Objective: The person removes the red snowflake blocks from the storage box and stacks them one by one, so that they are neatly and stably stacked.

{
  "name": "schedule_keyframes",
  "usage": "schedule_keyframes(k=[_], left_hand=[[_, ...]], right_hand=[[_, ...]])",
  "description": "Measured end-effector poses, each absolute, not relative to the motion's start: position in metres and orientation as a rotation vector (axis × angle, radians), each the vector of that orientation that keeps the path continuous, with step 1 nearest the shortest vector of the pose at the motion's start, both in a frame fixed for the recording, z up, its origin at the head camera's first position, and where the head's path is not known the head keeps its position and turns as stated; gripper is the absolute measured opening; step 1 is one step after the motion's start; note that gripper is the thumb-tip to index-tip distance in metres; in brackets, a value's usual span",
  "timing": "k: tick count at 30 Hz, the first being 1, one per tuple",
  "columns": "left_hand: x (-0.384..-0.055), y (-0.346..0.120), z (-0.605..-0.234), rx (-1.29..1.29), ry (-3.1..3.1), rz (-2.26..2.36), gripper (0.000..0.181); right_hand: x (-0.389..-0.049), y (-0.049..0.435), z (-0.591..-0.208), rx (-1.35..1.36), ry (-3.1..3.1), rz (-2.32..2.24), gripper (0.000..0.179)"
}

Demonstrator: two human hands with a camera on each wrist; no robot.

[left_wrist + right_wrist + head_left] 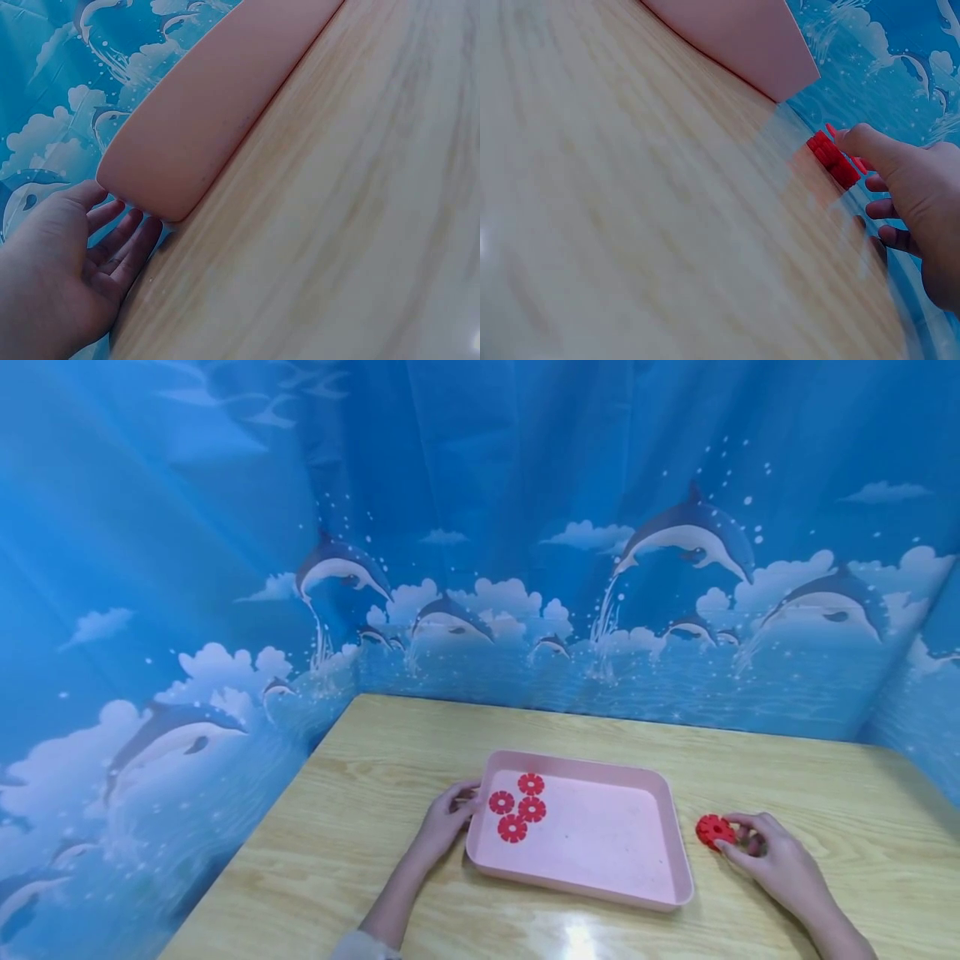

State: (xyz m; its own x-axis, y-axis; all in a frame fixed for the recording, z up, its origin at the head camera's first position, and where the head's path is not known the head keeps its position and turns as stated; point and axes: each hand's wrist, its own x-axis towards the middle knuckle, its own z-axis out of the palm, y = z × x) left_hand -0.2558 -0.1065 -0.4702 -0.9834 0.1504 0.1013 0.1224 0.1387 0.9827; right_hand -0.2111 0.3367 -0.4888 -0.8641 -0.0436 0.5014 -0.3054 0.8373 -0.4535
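A shallow pink tray [600, 839] lies on the table, with several red notched plastic discs [512, 828] flat in its left part. My left hand [442, 822] is at the tray's left end. In the left wrist view its thumb and fingertips touch the outside of the end wall, loosely bent. To the right of the tray, my right hand [780, 860] pinches a red notched disc [831, 130] between thumb and forefinger. That disc is tilted against a small stack of like discs [832, 160] on the table. The other right fingers curve loosely.
The wood-grain table [420, 735] reaches back to a blue curtain [480, 527] printed with dolphins and clouds. Another stretch of curtain hangs along the left side. The tray's raised rim stands between the two hands.
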Motion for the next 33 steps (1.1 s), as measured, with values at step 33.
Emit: schedule_keyframes(k=[33], left_hand=[[-0.247,-0.104,-0.456,0.302,2.381,2.009,0.035]], right_hand=[[-0.212,0.334,-0.492,0.217,-2.513,0.734,0.034]])
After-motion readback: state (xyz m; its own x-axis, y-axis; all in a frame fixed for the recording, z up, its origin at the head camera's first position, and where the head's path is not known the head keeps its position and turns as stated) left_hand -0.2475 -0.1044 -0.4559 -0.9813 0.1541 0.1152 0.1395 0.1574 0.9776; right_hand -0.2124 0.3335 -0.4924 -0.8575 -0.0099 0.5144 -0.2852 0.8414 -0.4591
